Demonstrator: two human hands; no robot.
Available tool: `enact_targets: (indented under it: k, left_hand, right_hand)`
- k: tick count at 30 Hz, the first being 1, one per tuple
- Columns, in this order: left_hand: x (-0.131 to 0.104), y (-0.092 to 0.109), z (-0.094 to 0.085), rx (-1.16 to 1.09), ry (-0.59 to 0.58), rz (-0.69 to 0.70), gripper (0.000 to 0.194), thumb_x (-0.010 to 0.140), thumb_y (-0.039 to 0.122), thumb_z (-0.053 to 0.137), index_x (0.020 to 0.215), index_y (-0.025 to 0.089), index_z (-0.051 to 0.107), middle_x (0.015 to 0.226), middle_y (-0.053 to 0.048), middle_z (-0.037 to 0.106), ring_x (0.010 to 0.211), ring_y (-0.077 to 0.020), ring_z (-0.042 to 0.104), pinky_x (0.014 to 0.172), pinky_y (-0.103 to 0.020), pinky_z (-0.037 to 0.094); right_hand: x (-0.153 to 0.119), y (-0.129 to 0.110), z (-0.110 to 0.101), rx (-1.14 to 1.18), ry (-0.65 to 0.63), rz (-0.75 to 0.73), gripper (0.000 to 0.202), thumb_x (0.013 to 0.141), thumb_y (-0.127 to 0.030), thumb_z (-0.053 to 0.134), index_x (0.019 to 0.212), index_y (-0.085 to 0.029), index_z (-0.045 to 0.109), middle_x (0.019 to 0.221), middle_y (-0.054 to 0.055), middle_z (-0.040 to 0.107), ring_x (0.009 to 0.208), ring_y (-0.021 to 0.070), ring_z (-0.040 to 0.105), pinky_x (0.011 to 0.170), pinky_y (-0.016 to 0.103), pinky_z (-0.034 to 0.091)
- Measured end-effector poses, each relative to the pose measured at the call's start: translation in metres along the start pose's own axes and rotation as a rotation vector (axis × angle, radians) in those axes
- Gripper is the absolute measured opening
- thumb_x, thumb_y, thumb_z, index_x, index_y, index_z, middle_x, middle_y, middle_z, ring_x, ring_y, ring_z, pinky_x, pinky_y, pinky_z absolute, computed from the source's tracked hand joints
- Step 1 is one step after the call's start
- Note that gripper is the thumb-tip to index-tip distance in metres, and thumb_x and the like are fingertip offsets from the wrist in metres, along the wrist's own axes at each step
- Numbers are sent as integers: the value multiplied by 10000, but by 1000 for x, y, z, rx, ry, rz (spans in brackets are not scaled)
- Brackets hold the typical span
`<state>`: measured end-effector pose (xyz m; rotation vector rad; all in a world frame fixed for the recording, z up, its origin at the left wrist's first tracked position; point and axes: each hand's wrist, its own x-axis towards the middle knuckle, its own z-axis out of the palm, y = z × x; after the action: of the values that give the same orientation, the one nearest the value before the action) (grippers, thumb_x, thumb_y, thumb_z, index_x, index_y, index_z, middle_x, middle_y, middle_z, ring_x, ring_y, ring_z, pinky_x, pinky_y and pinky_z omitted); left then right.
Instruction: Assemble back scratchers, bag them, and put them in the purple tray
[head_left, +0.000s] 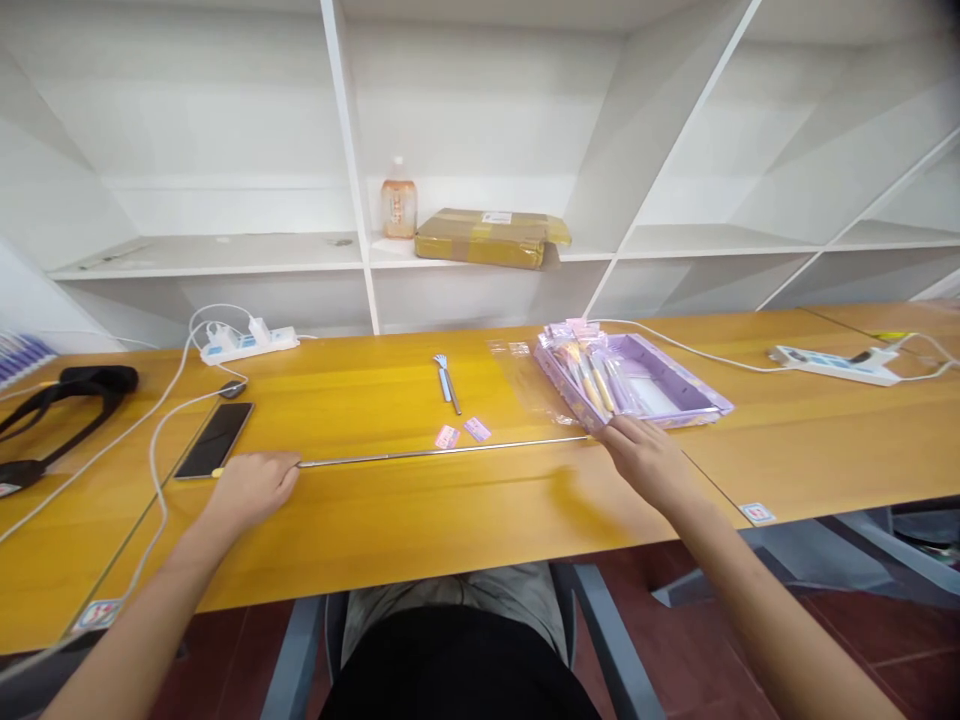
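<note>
A thin telescopic metal rod (439, 452), drawn out long, stretches between my two hands just above or on the table. My left hand (251, 487) is closed round its left end, where a short yellow tip (217, 472) sticks out. My right hand (643, 458) is closed on the other end, beside the front corner of a purple box (705, 405); that end is hidden by the fingers. In the box lie several packaged long-handled items (596, 380). A small back scratcher (447, 384) with a blue claw head and two small printed cards (461, 433) lie beyond the rod.
A phone (215, 440) lies near my left hand, with white cables (155, 450) running past it. Power strips (251, 343) stand at the back left and right. Clear plastic wrap (536, 385) lies left of the box. A bottle (399, 205) and a carton (487, 238) occupy the shelf.
</note>
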<state>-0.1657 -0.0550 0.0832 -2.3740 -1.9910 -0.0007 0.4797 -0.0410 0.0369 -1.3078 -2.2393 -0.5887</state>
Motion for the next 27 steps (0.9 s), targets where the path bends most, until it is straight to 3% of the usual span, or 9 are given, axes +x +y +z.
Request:
enact_targets:
  k: [3, 7, 13, 19, 27]
  left_hand:
    - [-3, 2, 4, 145, -31, 34, 418, 1001, 295, 346, 892, 217, 742, 966, -141, 816, 920, -335, 762, 730, -384, 462]
    - [-5, 13, 7, 170, -29, 58, 414, 1010, 281, 343, 893, 225, 736, 937, -128, 816, 896, -318, 769, 721, -373, 452]
    - [-11, 5, 10, 164, -31, 64, 416, 1002, 286, 339, 874, 220, 729, 905, -126, 811, 879, -324, 768, 716, -377, 462]
    - [-15, 3, 15, 131, 13, 93, 413, 1002, 266, 337, 862, 213, 722, 913, -119, 815, 891, -310, 773, 716, -364, 466]
    - [-22, 16, 16, 116, -4, 93, 399, 1006, 262, 349, 904, 217, 732, 920, -111, 821, 861, -295, 774, 702, -355, 461]
  right_hand:
    - [-9, 1, 2, 44, -29, 51, 261, 1086, -232, 495, 891, -214, 667, 862, 79, 650, 782, 220, 607, 729, 342, 441]
    - [-15, -13, 4, 125, -5, 68, 168, 1078, -269, 537, 990, -222, 672, 977, 99, 716, 882, 243, 684, 786, 359, 517]
    - [-31, -14, 1, 120, 24, 97, 206, 1069, -256, 534, 1223, -234, 670, 1172, 125, 744, 1043, 277, 739, 834, 374, 575]
    - [-39, -13, -2, 148, 36, 80, 162, 1056, -231, 546, 1121, -231, 694, 1085, 90, 770, 935, 231, 757, 749, 314, 564]
    - [-40, -25, 0, 56, 63, 181, 244, 1081, -194, 477, 1195, -227, 691, 1163, 97, 748, 1004, 255, 735, 777, 340, 552]
